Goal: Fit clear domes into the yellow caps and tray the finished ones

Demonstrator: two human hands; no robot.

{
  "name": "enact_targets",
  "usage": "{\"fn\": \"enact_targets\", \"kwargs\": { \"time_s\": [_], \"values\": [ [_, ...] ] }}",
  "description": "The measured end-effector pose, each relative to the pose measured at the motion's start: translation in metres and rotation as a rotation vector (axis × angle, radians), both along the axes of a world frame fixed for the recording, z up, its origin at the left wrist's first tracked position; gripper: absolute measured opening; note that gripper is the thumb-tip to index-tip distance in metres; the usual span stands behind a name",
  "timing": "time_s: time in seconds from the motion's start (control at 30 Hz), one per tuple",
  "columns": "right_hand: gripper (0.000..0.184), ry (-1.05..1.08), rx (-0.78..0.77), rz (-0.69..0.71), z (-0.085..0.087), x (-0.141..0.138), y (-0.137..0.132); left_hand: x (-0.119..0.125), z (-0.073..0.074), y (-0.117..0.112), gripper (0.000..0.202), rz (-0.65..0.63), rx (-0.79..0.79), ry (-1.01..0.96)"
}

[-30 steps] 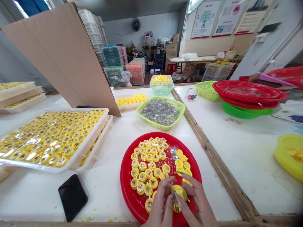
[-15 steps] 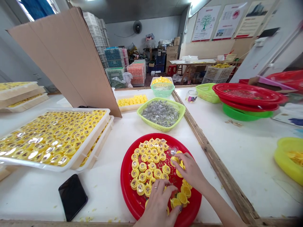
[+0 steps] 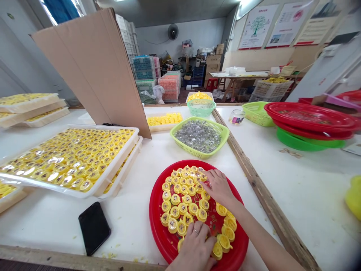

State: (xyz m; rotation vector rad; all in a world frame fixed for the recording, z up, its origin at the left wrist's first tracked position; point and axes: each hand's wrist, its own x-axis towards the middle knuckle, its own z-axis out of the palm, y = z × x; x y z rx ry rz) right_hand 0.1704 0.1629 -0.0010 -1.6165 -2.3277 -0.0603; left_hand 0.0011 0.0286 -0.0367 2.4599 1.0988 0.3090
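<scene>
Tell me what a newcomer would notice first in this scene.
The round red tray at the front of the bench stands out first, covered in yellow caps, with the right hand among them and the left hand at the tray's near side. To its left lies a big white tray packed with shiny yellow-and-clear pieces. Beyond the red tray sits a green basket heaped with clear plastic pieces.
</scene>
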Motion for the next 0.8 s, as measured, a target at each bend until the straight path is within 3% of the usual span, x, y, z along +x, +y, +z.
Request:
{"fn": "enact_targets", "kwargs": {
  "time_s": [0.1, 0.23, 0.47, 0.63, 0.8],
  "values": [
    [0.032, -0.074, 0.015, 0.028, 0.005, -0.012, 0.017, 0.004, -0.005, 0.002, 0.047, 0.010, 0.035, 0.002],
    [0.019, -0.167, 0.020, 0.066, 0.007, -0.023, 0.026, 0.009, -0.011, 0.004, 0.045, 0.004, 0.065, -0.008],
    [0.021, -0.253, 0.024, 0.122, 0.012, -0.024, 0.029, 0.011, -0.003, 0.006, 0.038, 0.014, 0.019, 0.006],
    [0.018, -0.200, 0.024, 0.146, 0.014, -0.023, 0.032, 0.006, 0.002, 0.004, 0.041, 0.034, -0.102, -0.064],
    [0.024, -0.001, 0.028, 0.159, 0.023, -0.010, 0.021, -0.001, 0.015, 0.000, 0.040, 0.098, -0.227, -0.196]
  ]
}}
